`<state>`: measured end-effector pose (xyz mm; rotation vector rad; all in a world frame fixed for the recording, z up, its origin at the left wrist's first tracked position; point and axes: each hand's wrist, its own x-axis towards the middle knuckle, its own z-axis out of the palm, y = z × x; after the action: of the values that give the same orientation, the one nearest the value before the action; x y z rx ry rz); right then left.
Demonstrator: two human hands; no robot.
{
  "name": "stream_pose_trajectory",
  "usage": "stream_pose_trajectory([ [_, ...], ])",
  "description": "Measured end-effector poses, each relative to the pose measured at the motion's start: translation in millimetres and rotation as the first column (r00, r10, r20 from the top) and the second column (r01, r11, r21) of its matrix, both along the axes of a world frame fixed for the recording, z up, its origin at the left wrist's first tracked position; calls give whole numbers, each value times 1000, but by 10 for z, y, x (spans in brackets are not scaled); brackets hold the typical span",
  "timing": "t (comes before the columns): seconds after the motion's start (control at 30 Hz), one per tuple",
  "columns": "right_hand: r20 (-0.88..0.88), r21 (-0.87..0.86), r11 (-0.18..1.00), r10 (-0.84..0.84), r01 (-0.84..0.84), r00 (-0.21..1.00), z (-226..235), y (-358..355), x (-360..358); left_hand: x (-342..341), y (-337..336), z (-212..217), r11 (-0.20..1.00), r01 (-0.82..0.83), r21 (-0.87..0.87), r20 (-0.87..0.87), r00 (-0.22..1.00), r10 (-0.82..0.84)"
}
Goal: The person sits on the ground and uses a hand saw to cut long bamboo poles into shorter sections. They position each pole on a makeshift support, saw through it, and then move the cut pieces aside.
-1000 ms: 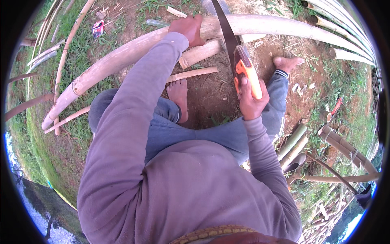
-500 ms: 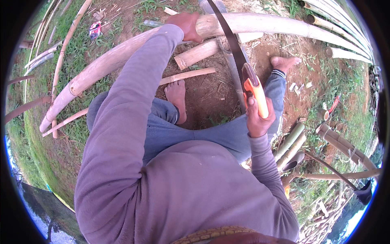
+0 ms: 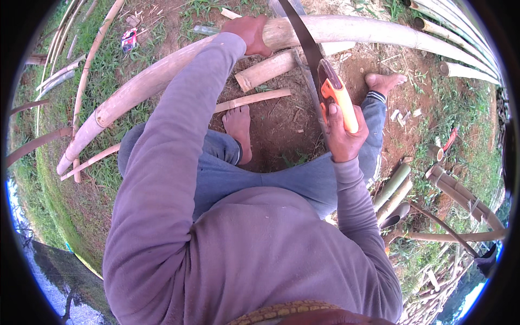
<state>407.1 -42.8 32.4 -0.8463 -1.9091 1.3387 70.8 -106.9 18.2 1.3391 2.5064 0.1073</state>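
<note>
A long, pale bamboo pole [image 3: 368, 29] runs crosswise in front of me, from the lower left to the far right. My left hand [image 3: 248, 33] is wrapped over it near its middle, gripping it. In my right hand [image 3: 346, 130] I hold a handsaw [image 3: 338, 100] by its orange handle. The dark blade points away from me and lies across the pole, to the right of my left hand. Whether the teeth have cut into the bamboo cannot be made out. A shorter bamboo piece [image 3: 265, 71] lies beneath the pole, between my feet.
A split bamboo strip [image 3: 252, 101] lies by my left foot. Several poles [image 3: 468, 71] are stacked at the far right. Cut bamboo lengths [image 3: 392, 187] and a dark-ended tool [image 3: 485, 260] lie at the right. A red packet [image 3: 129, 40] is on the grass at the far left.
My right hand has pushed the saw forward, away from me, so its handle is nearer the pole. The left hand keeps its grip on the pole.
</note>
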Motion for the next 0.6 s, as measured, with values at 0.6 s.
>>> stream_pose_trajectory([
  [0.6,-53,-83,997,0,-5,999,-82,-59,77,40,-27,-106,1000,-8,-16,-33,999,7],
])
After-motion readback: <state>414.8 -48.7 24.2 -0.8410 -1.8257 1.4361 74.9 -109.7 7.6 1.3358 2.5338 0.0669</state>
